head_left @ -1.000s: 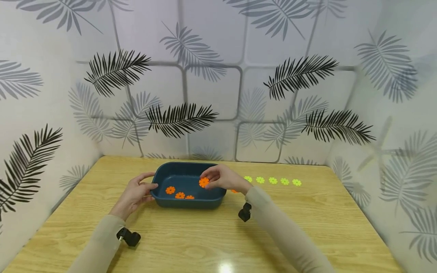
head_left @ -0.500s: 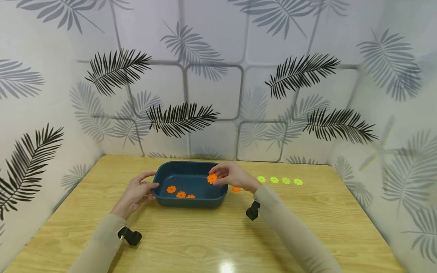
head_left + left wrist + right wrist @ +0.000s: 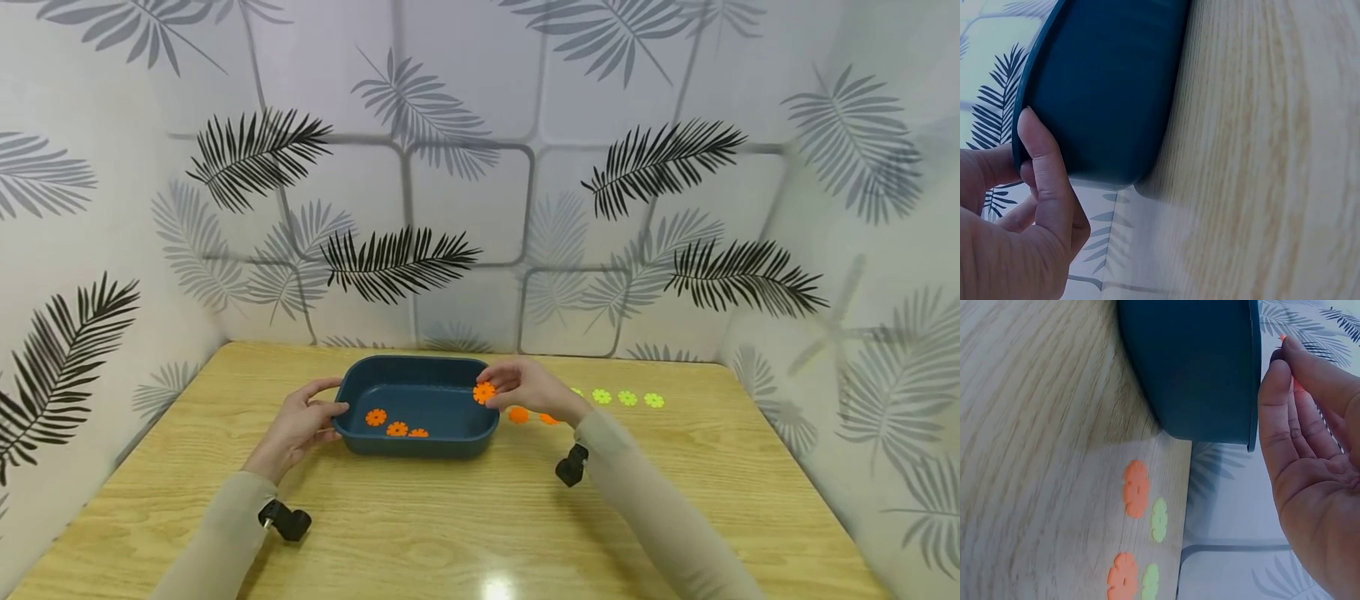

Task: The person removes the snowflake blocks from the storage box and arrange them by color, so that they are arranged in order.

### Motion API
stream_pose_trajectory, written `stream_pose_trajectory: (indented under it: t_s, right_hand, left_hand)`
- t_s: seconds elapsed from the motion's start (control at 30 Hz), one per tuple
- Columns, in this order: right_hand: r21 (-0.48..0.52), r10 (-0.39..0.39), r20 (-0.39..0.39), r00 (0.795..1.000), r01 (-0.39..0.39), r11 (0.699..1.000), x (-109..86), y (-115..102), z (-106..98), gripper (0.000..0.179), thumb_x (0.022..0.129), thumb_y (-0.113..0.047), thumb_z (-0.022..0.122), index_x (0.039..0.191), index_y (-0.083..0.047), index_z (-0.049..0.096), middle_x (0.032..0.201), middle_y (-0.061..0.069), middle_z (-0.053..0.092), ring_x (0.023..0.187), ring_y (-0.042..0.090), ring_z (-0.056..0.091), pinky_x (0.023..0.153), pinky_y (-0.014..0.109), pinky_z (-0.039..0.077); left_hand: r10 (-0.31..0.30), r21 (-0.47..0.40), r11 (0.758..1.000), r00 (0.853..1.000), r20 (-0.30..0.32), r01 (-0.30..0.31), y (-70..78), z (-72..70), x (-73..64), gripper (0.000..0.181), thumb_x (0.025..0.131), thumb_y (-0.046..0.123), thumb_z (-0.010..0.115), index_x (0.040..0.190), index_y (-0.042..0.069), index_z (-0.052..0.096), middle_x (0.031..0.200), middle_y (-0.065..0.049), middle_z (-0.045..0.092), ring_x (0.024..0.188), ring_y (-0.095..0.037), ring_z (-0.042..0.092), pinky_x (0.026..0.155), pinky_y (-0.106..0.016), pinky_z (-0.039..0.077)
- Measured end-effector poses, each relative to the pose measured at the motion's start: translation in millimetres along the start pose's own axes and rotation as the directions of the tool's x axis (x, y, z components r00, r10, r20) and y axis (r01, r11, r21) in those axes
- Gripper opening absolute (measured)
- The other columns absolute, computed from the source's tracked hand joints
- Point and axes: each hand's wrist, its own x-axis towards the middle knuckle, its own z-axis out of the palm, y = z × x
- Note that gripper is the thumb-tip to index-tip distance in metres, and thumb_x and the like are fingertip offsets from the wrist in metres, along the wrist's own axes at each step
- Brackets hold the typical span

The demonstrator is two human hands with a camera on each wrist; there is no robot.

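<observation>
A dark blue rectangular basin (image 3: 416,448) stands on the table with 3 orange notched flower-shaped discs (image 3: 376,417) inside, near its front wall. My left hand (image 3: 296,427) grips its left end, thumb on the rim and fingers against the outside, as the left wrist view also shows. My right hand (image 3: 534,390) pinches another orange flower-shaped disc (image 3: 484,392) between thumb and fingertips, up at the basin's right rim. In the right wrist view only a sliver of that disc shows beyond the fingertips.
Right of the basin, 2 orange discs (image 3: 518,415) lie on the wooden table (image 3: 420,525). Behind them runs a row of yellow-green discs (image 3: 602,397), partly hidden by my right wrist. A leaf-patterned backdrop (image 3: 465,208) rises along the table's far edge.
My right hand has moved right with the orange disc, from over the basin's inside to its right rim. The left hand and the basin have stayed in place.
</observation>
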Motion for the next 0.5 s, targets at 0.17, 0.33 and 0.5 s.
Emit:
stream_pose_trajectory:
  t_s: [0.17,0.33,0.5]
  right_hand:
    - [-0.004,0.008,0.004,1.0,-0.008,1.0,-5.4,1,-3,0.038,0.086,-0.004,0.073,0.123,-0.001,0.065,0.109,0.014,0.069,0.09,0.022,0.069,0.082,0.041,0.059]
    - [-0.012,0.011,0.002,1.0,-0.011,1.0,-10.2,5,-7,0.041,0.087,-0.006,0.073,0.126,0.001,0.062,0.112,0.015,0.068,0.092,0.023,0.067,0.084,0.041,0.059]
    - [-0.031,0.014,-0.026,1.0,-0.015,0.999,-15.0,9,-12,0.042,0.086,-0.006,0.074,0.125,0.0,0.062,0.113,0.014,0.067,0.097,0.022,0.065,0.084,0.037,0.057]
  left_hand:
    - [0.006,-0.001,1.0,1.0,0.001,-0.006,-1.1,0.4,-0.3,0.059,0.096,0.009,0.06,0.15,0.012,0.036,0.094,-0.01,0.067,0.068,-0.013,0.066,0.06,-0.025,0.059]
    - [0.008,-0.003,1.0,1.0,0.003,-0.008,-1.0,1.4,0.2,0.059,0.096,0.009,0.061,0.15,0.012,0.037,0.092,-0.008,0.068,0.066,-0.012,0.065,0.06,-0.025,0.058]
    - [0.008,-0.005,1.0,1.0,0.004,-0.008,-0.7,1.7,0.6,0.059,0.096,0.009,0.061,0.15,0.013,0.037,0.093,-0.009,0.068,0.066,-0.013,0.066,0.059,-0.024,0.058]
